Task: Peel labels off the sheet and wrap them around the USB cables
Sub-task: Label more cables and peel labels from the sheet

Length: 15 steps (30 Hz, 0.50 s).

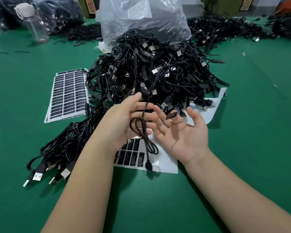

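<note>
My left hand [124, 120] pinches a black USB cable [142, 132] near its upper end, between thumb and fingers. The cable hangs down in a loop, and its lower plug [149, 166] dangles over a partly used label sheet [166, 161]. My right hand [181, 133] is just right of the cable, palm up with its fingers spread. A small black label [171, 115] sticks to one of its fingertips, apart from the cable. A big pile of black USB cables [158, 71] lies just behind both hands.
A stack of full label sheets [68, 95] lies left of the pile. A bundle of cables [62, 148] stretches along the green table [250, 115] at the front left. Behind the pile stands a clear plastic bag [141, 19], with a clear bottle [32, 22] at the far left.
</note>
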### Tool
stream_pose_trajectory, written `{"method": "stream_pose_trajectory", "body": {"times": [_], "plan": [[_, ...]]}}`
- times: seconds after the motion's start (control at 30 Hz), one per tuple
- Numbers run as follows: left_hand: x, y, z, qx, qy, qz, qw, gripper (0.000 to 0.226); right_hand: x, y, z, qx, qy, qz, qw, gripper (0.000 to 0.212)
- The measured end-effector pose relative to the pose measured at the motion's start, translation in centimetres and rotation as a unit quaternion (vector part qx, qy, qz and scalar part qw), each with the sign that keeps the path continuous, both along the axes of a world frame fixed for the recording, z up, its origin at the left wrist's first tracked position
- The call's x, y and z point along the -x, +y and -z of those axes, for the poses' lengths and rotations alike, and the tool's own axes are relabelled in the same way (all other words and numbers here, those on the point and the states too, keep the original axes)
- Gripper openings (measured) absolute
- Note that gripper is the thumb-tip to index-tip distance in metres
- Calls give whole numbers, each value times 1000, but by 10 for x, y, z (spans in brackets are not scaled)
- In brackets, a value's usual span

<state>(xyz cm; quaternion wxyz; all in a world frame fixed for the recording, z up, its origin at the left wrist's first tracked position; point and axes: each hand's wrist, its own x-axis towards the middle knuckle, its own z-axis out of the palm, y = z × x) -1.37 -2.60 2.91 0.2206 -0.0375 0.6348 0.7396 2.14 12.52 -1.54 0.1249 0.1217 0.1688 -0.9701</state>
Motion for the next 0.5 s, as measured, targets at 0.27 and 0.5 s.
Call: {"method": "stream_pose_trajectory", "body": {"times": [0.27,0.5], "plan": [[-5,-5,9,195,98,69,974,40,-2,-1,-1,-46,31,-28,998,38],[-5,4,18,290,283,-28,914,22,-2,-2,-2,-88,75,-52,992,39]]}}
